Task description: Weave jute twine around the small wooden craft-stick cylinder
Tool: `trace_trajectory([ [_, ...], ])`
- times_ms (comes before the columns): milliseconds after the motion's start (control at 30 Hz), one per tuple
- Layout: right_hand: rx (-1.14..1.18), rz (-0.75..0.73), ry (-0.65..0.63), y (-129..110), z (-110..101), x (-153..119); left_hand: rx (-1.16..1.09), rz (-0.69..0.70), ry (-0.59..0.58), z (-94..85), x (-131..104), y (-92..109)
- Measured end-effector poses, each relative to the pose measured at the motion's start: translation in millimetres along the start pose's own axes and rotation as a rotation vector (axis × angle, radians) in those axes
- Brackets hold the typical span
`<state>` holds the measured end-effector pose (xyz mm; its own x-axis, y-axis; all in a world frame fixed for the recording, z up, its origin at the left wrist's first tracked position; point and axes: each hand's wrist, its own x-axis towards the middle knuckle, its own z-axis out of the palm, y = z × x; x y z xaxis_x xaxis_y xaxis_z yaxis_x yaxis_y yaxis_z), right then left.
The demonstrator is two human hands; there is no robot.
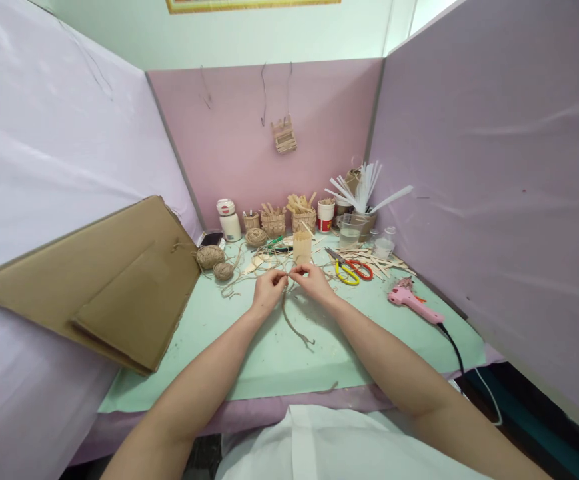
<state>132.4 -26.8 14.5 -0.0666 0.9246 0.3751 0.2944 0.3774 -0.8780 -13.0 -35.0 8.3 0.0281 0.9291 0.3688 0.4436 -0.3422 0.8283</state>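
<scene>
Across the worktop [209, 360], clutter rings our hands closely enough that a wide pull could catch something. The cardboard sheets [119, 300] lean up on our left; a knock from the elbow might slide them in. At our right, the pink glue gun [414, 301] trails its cable [453, 347] over the edge, so a snag there could drag it; whether it is hot, we cannot tell. The open scissors [352, 267] lie just beyond our right hand [310, 280], where a careless reach could meet the blades. That hand is pinched at the fingertips, seemingly on the same twine strand [292, 320] our left hand [270, 290] grips between thumb and finger. The strand's tail lies towards us on the worktop; uneven tension could make it slip or fray, or tangle with loose twine [232, 288].
</scene>
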Motion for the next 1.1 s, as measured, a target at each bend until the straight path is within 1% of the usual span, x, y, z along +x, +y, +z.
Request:
trace_trajectory([
  [100, -0.027, -0.028, 0.024, 0.7, -1.2, 0.8, -0.012, -0.034, -0.036, 0.9, 0.5, -0.9],
  [300, 0.060, -0.043, -0.009, -1.4, 0.0, -0.5, -0.060, -0.075, -0.078, 1.5, 1.6, -1.2],
  [467, 0.149, 0.023, 0.009, 2.8, 2.0, 1.5, -0.078, -0.055, -0.124, 2.2, -0.1, 2.8],
  [567, 0.178, 0.055, 0.016, 6.1, 2.6, 3.4, -0.086, -0.051, -0.132, 2.4, -1.0, 3.7],
  [833, 0.197, 0.119, -0.051, 6.6, 1.9, 2.9, -0.111, -0.058, -0.170, 3.0, -0.7, 1.5],
  [967, 0.253, 0.150, -0.016, 7.7, 3.0, 3.5, -0.134, -0.076, -0.200, 2.3, -1.5, 5.9],
  [1100, 0.214, 0.112, 0.023, 5.9, 3.1, 3.2, -0.154, -0.112, -0.179, 2.6, -2.0, 7.0],
])
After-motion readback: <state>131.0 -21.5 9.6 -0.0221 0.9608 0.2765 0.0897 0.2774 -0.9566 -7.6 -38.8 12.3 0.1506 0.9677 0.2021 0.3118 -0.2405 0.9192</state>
